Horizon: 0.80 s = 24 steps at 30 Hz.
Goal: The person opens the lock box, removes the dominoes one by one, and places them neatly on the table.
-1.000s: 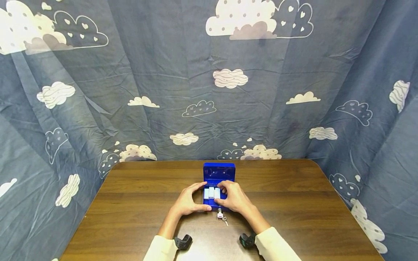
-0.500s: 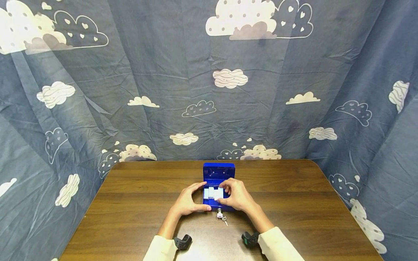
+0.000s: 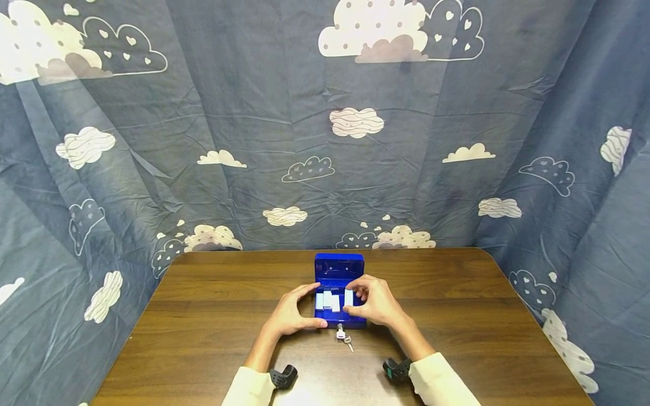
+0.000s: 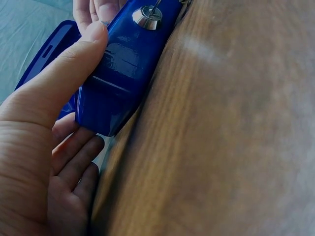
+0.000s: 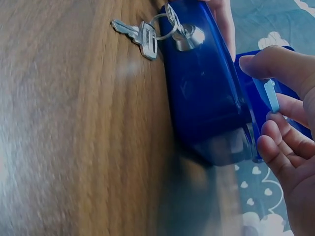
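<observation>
A small blue cash box (image 3: pixel 339 270) stands with its lid raised at the middle of the table. My left hand (image 3: pixel 288 313) grips its left end, thumb on the front rim and index finger by the back corner. Between thumb and fingers, my right hand (image 3: pixel 378 301) pinches a pale blue-white block (image 3: pixel 348 298) over the right part of the box. In the right wrist view, the block (image 5: pixel 271 96) shows edge-on beside the fingers. Three similar blocks (image 3: pixel 327 301) lie close together in the left part of the box.
A metal lock (image 5: pixel 192 37) sits in the front wall of the box. From it, keys (image 5: pixel 147 40) on a ring hang down onto the wooden table (image 3: pixel 228 287). A cloud-patterned curtain (image 3: pixel 284 135) surrounds the back and sides.
My right hand has moved right with the pinched block, away from the other blocks, leaving a gap between them. The left hand stays at the box's left end.
</observation>
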### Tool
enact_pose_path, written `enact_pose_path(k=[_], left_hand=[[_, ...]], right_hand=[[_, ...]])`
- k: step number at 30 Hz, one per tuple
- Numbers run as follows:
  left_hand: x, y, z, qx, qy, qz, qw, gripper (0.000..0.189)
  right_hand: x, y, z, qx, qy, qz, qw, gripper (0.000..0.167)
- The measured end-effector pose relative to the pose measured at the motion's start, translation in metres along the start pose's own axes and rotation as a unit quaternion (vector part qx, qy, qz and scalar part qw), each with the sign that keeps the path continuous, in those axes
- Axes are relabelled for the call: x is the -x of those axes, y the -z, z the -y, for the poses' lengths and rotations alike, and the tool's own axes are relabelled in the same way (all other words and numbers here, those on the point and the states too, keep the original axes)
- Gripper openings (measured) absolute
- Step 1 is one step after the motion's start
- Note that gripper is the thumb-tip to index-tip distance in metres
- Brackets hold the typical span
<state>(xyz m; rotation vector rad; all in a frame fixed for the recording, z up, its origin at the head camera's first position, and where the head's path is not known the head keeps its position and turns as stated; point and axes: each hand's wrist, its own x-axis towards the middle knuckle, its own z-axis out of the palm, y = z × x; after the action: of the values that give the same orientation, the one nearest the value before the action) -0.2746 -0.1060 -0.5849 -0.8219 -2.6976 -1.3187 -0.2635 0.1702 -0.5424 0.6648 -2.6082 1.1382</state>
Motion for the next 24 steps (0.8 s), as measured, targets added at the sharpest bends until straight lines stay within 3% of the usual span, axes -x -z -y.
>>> enact_pose_path(k=[24], left_hand=[[0.002, 0.001, -0.004, 0.011, 0.002, 0.003, 0.9999, 0.096]], right_hand=[[0.016, 0.025, -0.016, -0.033, -0.022, -0.034, 0.9986, 0.043]])
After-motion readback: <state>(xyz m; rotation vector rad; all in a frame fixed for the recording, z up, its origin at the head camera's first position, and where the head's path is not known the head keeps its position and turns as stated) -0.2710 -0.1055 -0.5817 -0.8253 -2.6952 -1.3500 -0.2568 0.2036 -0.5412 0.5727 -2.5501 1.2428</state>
